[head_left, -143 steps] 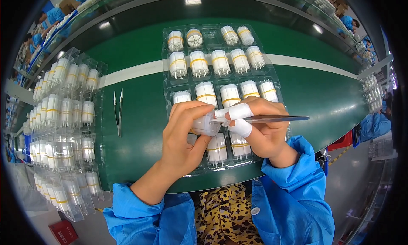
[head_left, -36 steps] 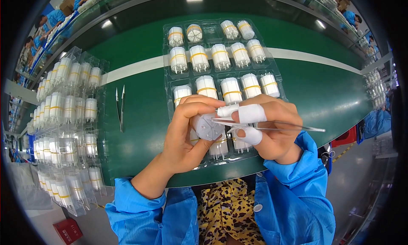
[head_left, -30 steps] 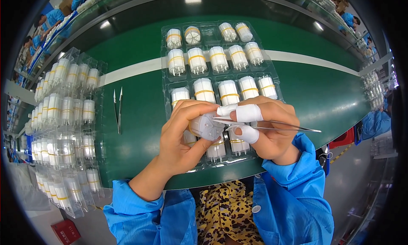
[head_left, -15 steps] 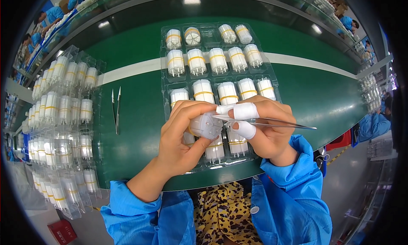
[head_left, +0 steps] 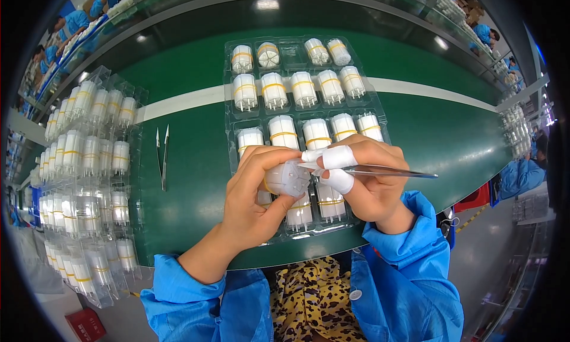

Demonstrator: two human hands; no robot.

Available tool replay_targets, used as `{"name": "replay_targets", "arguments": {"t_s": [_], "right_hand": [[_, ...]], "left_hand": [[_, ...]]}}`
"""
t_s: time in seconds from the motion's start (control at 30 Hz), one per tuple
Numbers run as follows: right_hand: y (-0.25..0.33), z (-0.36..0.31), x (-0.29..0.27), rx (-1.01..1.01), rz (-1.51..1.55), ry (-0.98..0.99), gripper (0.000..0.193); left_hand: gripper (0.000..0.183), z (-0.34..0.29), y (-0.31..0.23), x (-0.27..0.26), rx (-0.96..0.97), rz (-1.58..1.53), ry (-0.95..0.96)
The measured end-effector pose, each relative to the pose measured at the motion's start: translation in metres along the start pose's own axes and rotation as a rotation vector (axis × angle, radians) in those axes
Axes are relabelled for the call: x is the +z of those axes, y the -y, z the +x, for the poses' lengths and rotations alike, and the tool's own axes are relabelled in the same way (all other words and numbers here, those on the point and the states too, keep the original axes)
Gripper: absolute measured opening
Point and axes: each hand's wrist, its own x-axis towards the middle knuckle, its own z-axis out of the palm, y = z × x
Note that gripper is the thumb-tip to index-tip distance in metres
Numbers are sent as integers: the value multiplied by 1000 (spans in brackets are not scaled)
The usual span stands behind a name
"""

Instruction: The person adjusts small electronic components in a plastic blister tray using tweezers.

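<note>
Left hand: my left hand (head_left: 256, 199) is wrapped around a white cylindrical part (head_left: 286, 178), thumb and fingers closed on its sides, its end face turned up toward me.

Right hand: my right hand (head_left: 371, 185) pinches a pair of metal tweezers (head_left: 389, 172); white tape wraps the taped fingertips (head_left: 338, 158). The tweezer tips reach the rim of the part's end face, though I cannot tell whether they hold anything there.

Where the part sits: it is held above the near row of the clear blister tray (head_left: 363, 88), just left of my right fingertips, between both hands and off the green belt (head_left: 196, 182).

Risk, slipping: the tips rest at the very edge of the face; I judge that a sideways push could skid them off and scratch the white surface.

Risk, dropping: if my left fingers loosen, the part would likely fall onto the banded cylinders (head_left: 303, 90) in the tray below.

Risk, elbow room: my forearms hang over the tray's near edge, so a jolt might nudge the tray.

Nearby: spare tweezers (head_left: 161, 158) lie on the belt, left of the tray; stacked trays (head_left: 89, 176) of similar parts stand further left.
</note>
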Motion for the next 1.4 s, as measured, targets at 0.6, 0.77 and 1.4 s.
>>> {"name": "replay_targets", "arguments": {"t_s": [0.6, 0.77, 1.4], "right_hand": [[-10, -1, 2, 100, 286, -93, 25], [-1, -10, 14, 175, 297, -65, 25], [-8, -9, 10, 94, 200, -46, 26]], "left_hand": [[52, 8, 2, 8, 52, 96, -140], [58, -3, 7, 15, -4, -240, -138], [54, 1, -4, 5, 55, 391, -57]]}}
